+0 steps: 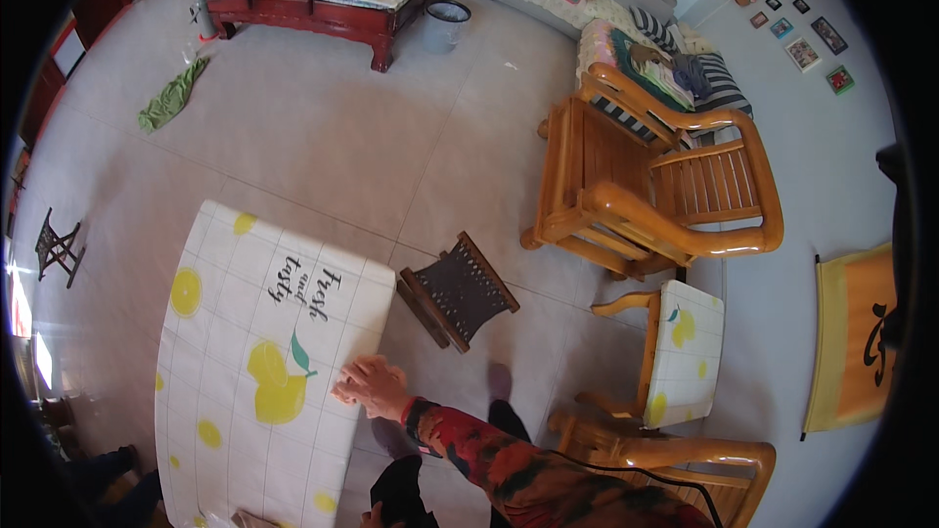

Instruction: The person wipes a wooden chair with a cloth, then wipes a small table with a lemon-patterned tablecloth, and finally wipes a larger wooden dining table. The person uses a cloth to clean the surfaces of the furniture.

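Note:
My right hand (373, 386), in a red and black patterned sleeve, reaches to the near edge of a table covered with a white lemon-print cloth (227, 352). Its fingers are bent over the edge; whether something is between them is unclear. Only a sliver of my left hand (372, 516) shows at the bottom border, beside my dark trouser leg, and its grip is hidden. Just beyond the table corner stands a folding stool (462, 293) with a dark woven seat. A clear plastic piece and a brownish item (253, 519) are cut off at the table's lower end.
Wooden armchairs (653, 183) and a cloth-topped side table (682, 356) line the right wall. Ahead are a low red table (308, 11) and a waste bin (445, 26). Green cloth (173, 97) and another folding stool (57, 246) lie leftward. Another person's legs (117, 480) show lower left.

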